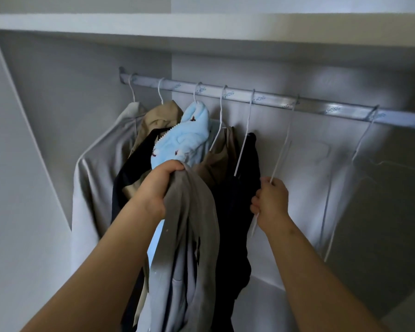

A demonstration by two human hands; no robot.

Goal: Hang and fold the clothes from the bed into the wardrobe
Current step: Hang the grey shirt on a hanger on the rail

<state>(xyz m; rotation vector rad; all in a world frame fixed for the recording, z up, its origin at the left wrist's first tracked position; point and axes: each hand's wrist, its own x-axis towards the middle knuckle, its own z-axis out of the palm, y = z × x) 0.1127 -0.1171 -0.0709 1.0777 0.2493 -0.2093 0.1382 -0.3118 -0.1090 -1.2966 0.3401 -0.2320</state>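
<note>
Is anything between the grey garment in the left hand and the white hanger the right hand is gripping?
Yes: a dark garment already hung on the rod sits in the gap between the grey garment and the white hanger.

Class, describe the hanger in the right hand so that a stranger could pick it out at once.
Find the silver rail across the wardrobe and count the white wire hooks from the left: it is the sixth hanger. The five before it carry clothes and the seventh hangs untouched, while this bare one is gripped low by the right hand.
</note>
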